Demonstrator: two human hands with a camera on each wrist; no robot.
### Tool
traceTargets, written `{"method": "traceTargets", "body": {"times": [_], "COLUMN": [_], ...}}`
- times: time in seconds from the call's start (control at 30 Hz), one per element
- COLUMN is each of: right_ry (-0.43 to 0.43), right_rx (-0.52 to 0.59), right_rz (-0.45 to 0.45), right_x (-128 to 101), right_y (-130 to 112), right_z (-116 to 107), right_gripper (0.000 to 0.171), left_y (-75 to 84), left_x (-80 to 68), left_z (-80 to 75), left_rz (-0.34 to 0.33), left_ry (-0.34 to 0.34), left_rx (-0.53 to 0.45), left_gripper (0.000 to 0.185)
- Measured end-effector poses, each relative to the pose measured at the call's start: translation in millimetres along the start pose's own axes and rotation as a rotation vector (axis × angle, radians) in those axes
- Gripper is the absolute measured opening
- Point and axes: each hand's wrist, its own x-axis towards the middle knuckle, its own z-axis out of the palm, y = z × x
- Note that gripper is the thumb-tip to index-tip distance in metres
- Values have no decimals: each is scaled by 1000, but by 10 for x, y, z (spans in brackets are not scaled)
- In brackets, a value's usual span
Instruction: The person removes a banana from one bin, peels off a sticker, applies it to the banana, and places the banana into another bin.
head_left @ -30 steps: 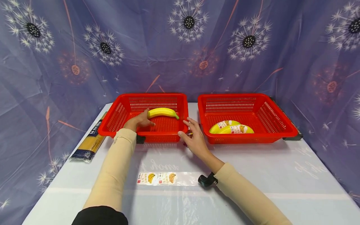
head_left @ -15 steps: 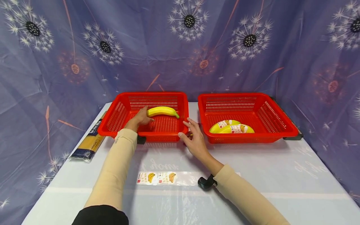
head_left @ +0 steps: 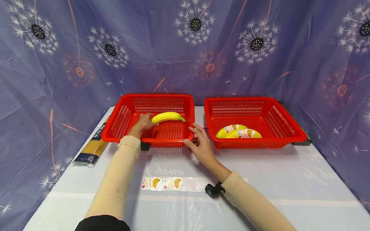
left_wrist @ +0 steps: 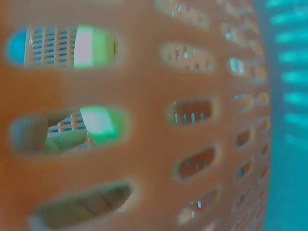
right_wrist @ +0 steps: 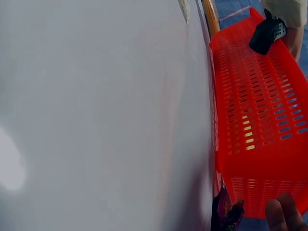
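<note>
In the head view my left hand [head_left: 143, 123] reaches over the front of the left red basket [head_left: 170, 140]. Its thumb and fingers sit at the left end of a yellow banana [head_left: 167, 116] with a green tip, lying inside. Through the slots of the basket wall [left_wrist: 144, 144], close to the left wrist camera, parts of fingers and a pale green shape show, blurred. My right hand [head_left: 202, 146], fingers spread, touches the same basket at its front right corner. In the right wrist view two fingertips [right_wrist: 281, 211] lie against that basket's end wall.
A second red basket [head_left: 257, 142] on the right holds two labelled bananas [head_left: 238, 132]. A spaghetti pack [head_left: 92, 149] lies left. A sticker strip [head_left: 173, 183] lies in front on the white table [head_left: 162, 211]. A shiny dark wrapper [right_wrist: 226, 211] sits between the baskets.
The banana's left end has come slightly nearer the front, and my left fingers have shifted a little left. The left basket's back rim stands slightly higher in view. My right hand stays at the corner.
</note>
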Motion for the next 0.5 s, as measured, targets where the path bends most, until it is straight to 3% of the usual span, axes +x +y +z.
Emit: {"method": "traceTargets", "body": {"times": [0.17, 0.5], "right_ry": [-2, -13], "right_rx": [-9, -22], "right_rz": [-26, -9], "right_x": [-11, 31], "right_y": [13, 12], "right_z": [-10, -41], "right_gripper": [53, 51], "left_y": [3, 91], "left_x": [-61, -155], "left_z": [20, 7], "left_rz": [-1, 83], "left_ry": [25, 188], "left_rx": [11, 226], "left_gripper": [72, 47]}}
